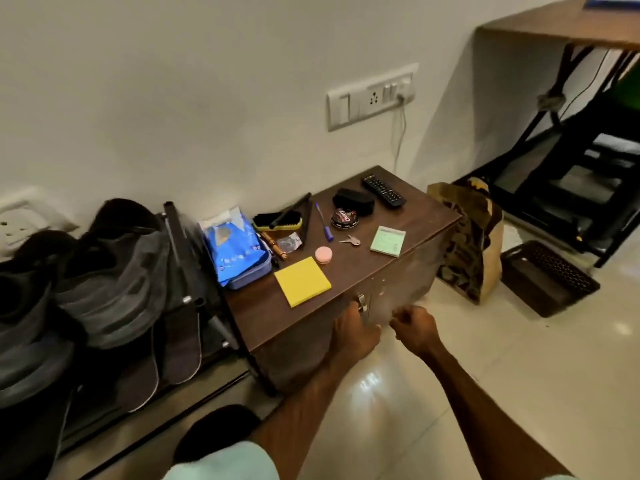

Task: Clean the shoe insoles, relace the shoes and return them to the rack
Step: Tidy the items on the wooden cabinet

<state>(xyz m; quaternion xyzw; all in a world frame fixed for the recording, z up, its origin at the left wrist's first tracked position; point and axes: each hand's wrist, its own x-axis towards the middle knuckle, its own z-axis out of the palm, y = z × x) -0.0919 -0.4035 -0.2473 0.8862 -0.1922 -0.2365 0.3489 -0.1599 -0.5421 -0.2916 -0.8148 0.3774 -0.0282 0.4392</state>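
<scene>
Head view, looking down at a low wooden cabinet beside the shoe rack point(178, 233). Grey shoes point(114, 271) sit on the rack's top shelf, well left of both hands, slippers point(180, 341) on the shelf below; motion blur hides laces and insoles. Left hand point(353, 332) is at the cabinet front, fingertips up by the metal door handle point(362, 303); cannot tell whether it grips the handle or only touches the door. Right hand point(414, 327) hangs just beside it in the air, fingers curled in, nothing seen in it. The surface point(426, 216) carries a blue wipes packet point(235, 247), shoe brush point(277, 221), polish tin point(343, 218), yellow pad point(302, 281), keys point(350, 240) and remote point(383, 190). Judgement: task looks barely begun, the shoes untouched. Step in hand seems to be setup, likely opening the cabinet. Next move calls for a firm pinch on the small handle and an outward pull, then a reach left for a shoe, with wipes close by for the insoles.
</scene>
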